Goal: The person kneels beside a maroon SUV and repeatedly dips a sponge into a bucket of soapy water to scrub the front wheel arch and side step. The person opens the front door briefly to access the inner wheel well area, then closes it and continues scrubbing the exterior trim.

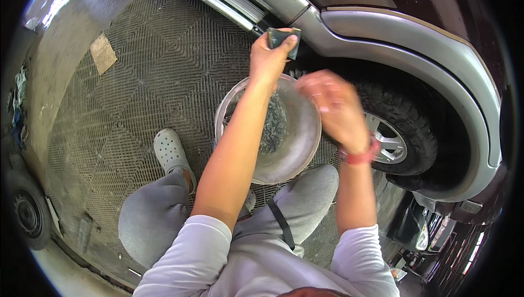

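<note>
My left hand [267,57] grips a dark, folded sheet [278,36], apparently sandpaper, with the thumb pressed on its face. It is held near the rear end of the running board, in front of the car's grey wheel-arch trim [403,41]. Below my left forearm, a round metal basin [301,149] holds rippling water [273,127]. My right hand [333,100] is blurred by motion over the basin's right rim. Its fingers are too smeared to show whether they hold anything. A red band circles that wrist.
The car's wheel [389,137] stands right of the basin, with the running board [221,0] ahead. Dark ribbed matting [135,104] covers the floor, and a piece of cardboard [103,53] lies on it. A spare wheel [28,211] is at far left.
</note>
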A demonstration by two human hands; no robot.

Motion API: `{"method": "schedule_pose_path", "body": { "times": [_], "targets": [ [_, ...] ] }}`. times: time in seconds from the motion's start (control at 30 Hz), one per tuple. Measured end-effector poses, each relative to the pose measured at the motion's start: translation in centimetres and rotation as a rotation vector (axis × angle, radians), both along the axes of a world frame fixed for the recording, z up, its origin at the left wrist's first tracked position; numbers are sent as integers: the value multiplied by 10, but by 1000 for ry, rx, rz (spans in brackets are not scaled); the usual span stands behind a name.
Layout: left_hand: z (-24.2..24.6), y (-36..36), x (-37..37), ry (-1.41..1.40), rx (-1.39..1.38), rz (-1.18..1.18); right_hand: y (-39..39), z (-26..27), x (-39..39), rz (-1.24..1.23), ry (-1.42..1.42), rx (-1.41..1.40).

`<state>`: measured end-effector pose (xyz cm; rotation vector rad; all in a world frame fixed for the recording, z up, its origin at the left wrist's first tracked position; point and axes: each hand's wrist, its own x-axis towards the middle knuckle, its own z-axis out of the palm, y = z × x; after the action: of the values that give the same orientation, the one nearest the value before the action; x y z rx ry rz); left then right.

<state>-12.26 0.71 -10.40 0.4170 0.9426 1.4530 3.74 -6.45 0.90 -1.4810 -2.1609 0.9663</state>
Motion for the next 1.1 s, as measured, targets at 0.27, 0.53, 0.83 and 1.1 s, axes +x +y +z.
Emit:
{"method": "schedule_pose_path", "body": {
  "times": [0.27, 0.53, 0.83, 1.1],
  "targets": [
    [36, 34, 37, 150, 59, 261, -45, -19, 18, -130, -207, 341],
    [57, 39, 45, -91, -70, 161, -90, -136, 47, 146, -524, 246],
    [59, 33, 50, -255, -95, 202, -81, -127, 40, 141, -558, 254],
    [70, 18, 54, -278, -77, 255, -80, -131, 42, 169, -610, 248]
  ]
}}
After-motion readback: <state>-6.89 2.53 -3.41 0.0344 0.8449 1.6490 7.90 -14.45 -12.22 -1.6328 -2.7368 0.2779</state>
